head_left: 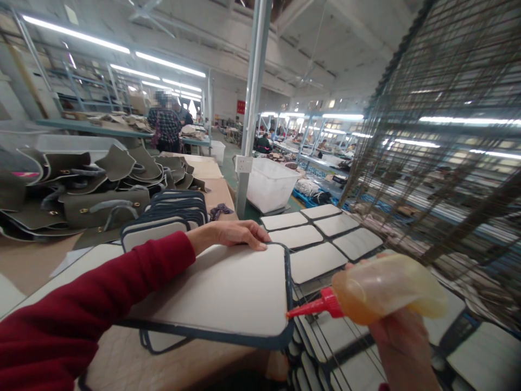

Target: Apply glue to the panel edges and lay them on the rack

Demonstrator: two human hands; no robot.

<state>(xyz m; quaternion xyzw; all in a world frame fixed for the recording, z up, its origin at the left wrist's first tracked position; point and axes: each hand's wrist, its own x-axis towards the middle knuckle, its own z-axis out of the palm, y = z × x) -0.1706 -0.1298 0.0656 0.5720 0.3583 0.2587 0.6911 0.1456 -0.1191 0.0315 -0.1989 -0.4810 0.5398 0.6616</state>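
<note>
My left hand (234,234) pinches the far edge of a white rounded panel (228,293) with a dark blue border, fingers on its upper right side. In my right hand (401,331) is a squeeze bottle (386,288) of amber liquid, tipped sideways with its red nozzle (313,307) pointing left. The nozzle's tip meets the panel's right edge near the lower corner. Under the panel, the corner of another white panel (163,341) shows. Behind my left forearm stands a row of similar dark-edged panels (175,209).
White panels (299,237) lie in rows on a wire rack, whose raised mesh (439,108) leans at right. Olive bag pieces (106,201) with handles are heaped at left. Beyond are a metal post (252,108), a white bin (268,184) and a person (165,125) at a table.
</note>
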